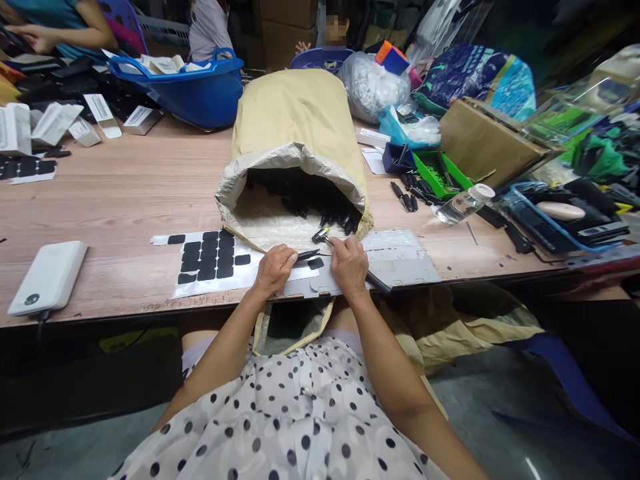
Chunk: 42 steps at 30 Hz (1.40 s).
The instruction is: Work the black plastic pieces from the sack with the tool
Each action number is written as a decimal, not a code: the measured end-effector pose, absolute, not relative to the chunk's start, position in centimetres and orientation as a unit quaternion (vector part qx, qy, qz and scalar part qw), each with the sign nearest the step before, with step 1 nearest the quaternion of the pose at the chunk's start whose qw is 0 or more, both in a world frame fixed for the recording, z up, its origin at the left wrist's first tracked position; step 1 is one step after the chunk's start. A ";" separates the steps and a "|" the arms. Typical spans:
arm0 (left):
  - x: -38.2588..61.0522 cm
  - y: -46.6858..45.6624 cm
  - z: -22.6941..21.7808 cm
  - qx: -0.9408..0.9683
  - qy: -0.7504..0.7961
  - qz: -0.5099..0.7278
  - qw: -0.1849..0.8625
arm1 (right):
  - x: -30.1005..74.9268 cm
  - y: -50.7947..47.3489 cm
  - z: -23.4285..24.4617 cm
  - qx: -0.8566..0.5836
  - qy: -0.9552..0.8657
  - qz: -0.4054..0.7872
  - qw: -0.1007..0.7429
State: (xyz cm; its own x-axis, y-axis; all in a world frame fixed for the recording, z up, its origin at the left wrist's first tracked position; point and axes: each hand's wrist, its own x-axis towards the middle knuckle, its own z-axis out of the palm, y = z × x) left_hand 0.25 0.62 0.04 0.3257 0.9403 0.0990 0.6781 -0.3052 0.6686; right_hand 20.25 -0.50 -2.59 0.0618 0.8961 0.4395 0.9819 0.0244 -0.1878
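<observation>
Black slim part (309, 254), item under inspection: I find it at the fingertips of the left hand (275, 268), which is closed on its near-left end. The right hand (349, 267) is wrapped around the handle of a small hammer (321, 236); the two hands are apart, with the part's free end between them.

The governing relation, as I judge it from my remote view: the part's long axis runs nearly sideways, from the left fingertips toward the right hand, its free end tipped slightly away from the wearer. The hammer slants across that line, handle end toward the wearer and to the right, metal head just beyond the free end. The left hand is nearer the part; the right hand is nearer the hammer head. I cannot tell the height of the head over the part, and I note no visible contact.

Outward from there, I note one loose black pad (316, 264) just below the free end, on the wearer's side. A grey sheet (400, 257) lies under the right hand's area; a white backing sheet (193, 290) with rows of black pads lies left of the left hand. Directly beyond both hands, a tan sack (295, 107) faces the wearer, dark pieces (345, 219) inside its mouth.
</observation>
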 end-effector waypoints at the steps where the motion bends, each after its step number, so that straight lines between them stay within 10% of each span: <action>1: 0.2 0.1 0.6 0.772 0.519 0.244 0.275 | 20.2 -0.5 -2.6 -0.691 -0.679 -0.096 0.228; 9: -0.9 -6.6 4.7 0.828 0.427 -0.022 0.362 | 20.3 -0.5 -2.6 -0.694 -0.680 -0.100 0.215; 22: 1.3 -8.0 -4.5 0.754 0.545 -0.158 0.331 | 20.2 -0.4 -2.5 -0.696 -0.680 -0.098 0.211; 35: 2.3 -2.4 4.8 0.813 0.316 0.050 0.487 | 20.2 -0.6 -2.7 -0.696 -0.678 -0.087 0.222; 42: 2.8 10.1 4.0 0.719 0.635 0.239 0.153 | 20.0 -0.6 -2.5 -0.694 -0.681 -0.085 0.219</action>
State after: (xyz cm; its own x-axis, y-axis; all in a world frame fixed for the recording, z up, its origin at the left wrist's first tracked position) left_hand 2.75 10.15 3.99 0.0800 0.9854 0.1503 0.8394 -0.1479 0.5230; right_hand 19.98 -0.61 -2.49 0.0589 0.9077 0.4155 0.9817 0.0227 -0.1888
